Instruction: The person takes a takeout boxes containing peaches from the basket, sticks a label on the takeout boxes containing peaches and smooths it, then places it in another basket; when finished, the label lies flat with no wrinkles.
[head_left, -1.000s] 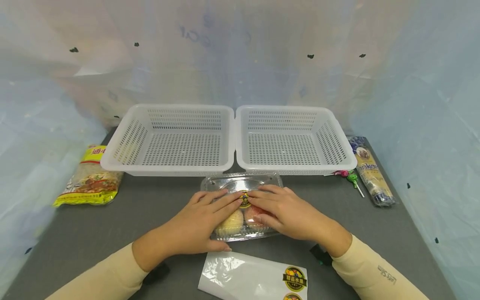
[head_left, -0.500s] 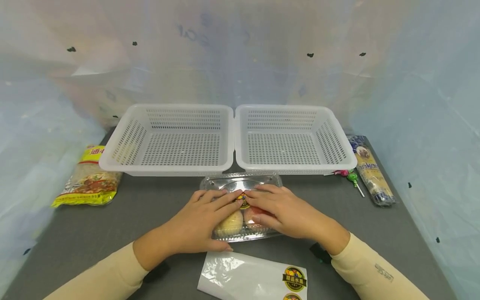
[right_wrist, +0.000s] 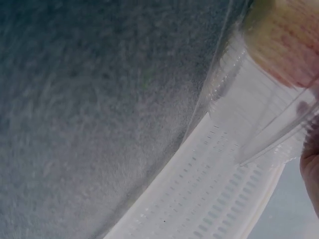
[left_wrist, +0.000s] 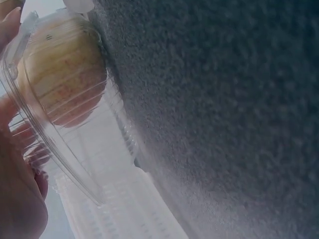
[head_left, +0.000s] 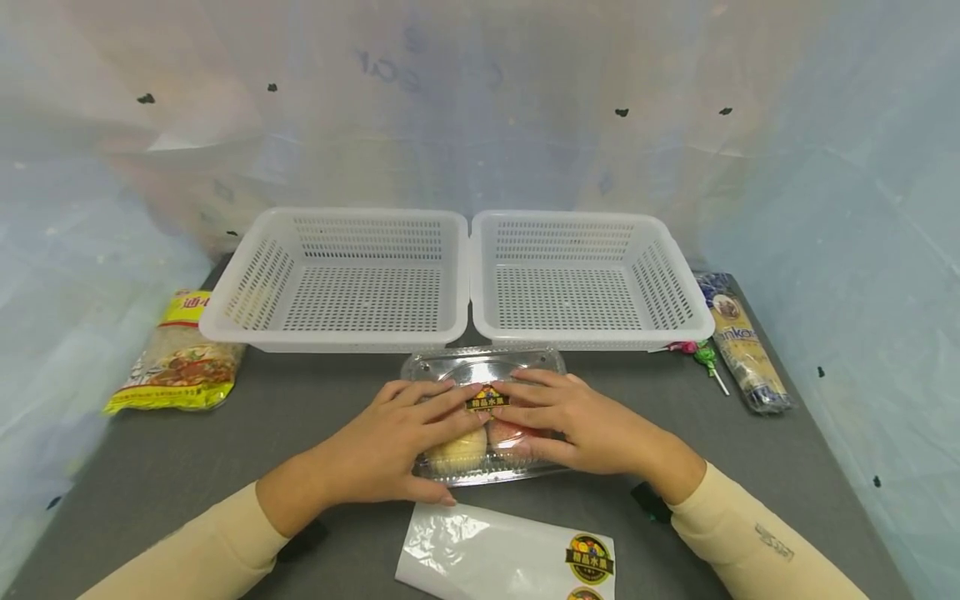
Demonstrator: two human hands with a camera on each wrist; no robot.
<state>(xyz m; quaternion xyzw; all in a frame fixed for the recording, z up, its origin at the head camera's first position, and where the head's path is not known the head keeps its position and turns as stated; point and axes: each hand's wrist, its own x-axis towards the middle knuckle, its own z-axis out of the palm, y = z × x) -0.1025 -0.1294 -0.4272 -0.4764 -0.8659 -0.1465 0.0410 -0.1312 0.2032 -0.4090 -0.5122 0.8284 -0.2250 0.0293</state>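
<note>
Both hands lay flat, fingers straight: the left hand [head_left: 390, 437] and right hand [head_left: 581, 421] pressed the round sticker [head_left: 488, 398] onto the clear fruit box [head_left: 480, 367] (two fruits inside), which sat just before the white baskets [head_left: 450, 333]. Smoothing the label looked nearly finished; lifting the box would want a firmer hold.

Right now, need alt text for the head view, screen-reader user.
Both hands, left hand and right hand, press flat on a clear clamshell box of fruit bearing a round sticker, on a grey table. Two white baskets stand behind it; a sticker sheet lies in front.
</note>
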